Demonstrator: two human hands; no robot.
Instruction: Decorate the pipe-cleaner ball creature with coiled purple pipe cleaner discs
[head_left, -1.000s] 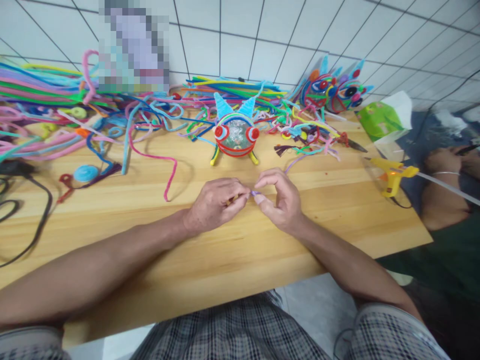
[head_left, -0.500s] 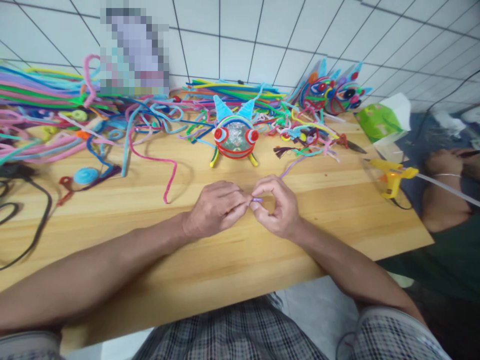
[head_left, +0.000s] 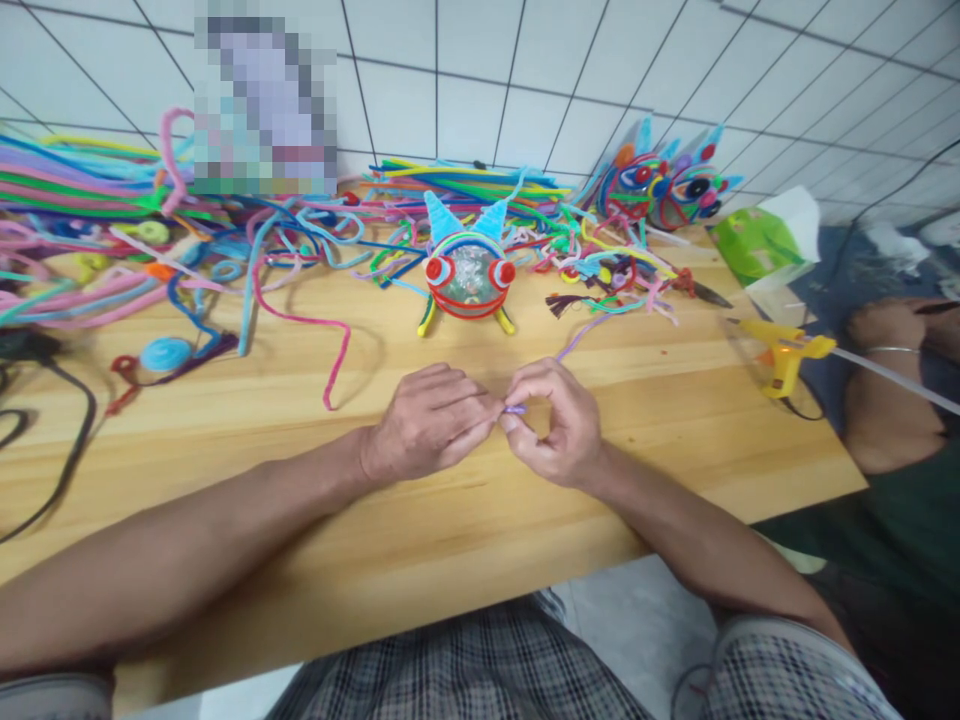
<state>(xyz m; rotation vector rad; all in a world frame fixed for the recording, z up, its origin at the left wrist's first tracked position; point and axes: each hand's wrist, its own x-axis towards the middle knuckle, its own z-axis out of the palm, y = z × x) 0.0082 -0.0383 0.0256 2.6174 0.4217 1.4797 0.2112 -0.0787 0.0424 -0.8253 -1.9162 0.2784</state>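
Observation:
Between my fingertips is the end of a purple pipe cleaner [head_left: 515, 409], and its tail trails out behind my right hand [head_left: 559, 425] across the wood. That hand pinches it with thumb and index finger in a ring. My left hand [head_left: 435, 420] is closed, its fingertips pressed on the same end from the other side. Just beyond both hands stands a creature figure [head_left: 469, 275] with a clear round body, blue pointed ears, red-and-white eyes, a red mouth line and yellow feet. A bent crimson pipe cleaner [head_left: 341, 360] lies to the left of my left hand.
Piles of coloured pipe cleaners [head_left: 75, 190] line the wall side of the table [head_left: 337, 590]. At right are a yellow glue gun [head_left: 784, 358], scissors [head_left: 705, 288] and two similar figures [head_left: 660, 185]. A co-worker's arm [head_left: 892, 400] rests beyond the right edge. A black cable [head_left: 82, 440] curls at left.
Both hands stay in nearly the same spot, still pinching the purple pipe cleaner. Its tip has turned slightly and sits a little lower; the view has shifted slightly.

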